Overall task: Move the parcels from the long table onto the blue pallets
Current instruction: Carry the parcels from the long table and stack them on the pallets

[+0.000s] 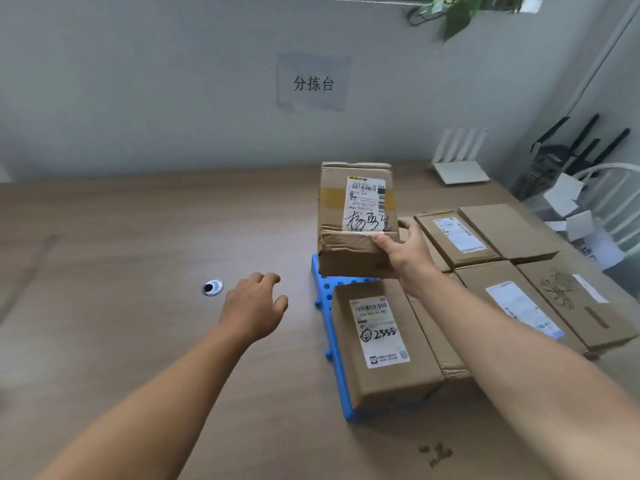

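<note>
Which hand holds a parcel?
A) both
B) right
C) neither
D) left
B: the right hand grips the parcel by its near corner at the blue pallet, while the left hand holds nothing, loosely curled over the table.

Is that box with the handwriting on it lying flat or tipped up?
Tipped up: the handwritten parcel turns its label face toward the camera, and the right hand grips its lower corner.

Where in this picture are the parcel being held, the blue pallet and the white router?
held parcel (346, 254), head view: its crumpled lower face, below the label.
blue pallet (321, 285), head view: the bare perforated strip at its left edge.
white router (460, 173), head view: its flat body, below the antennas.
</note>
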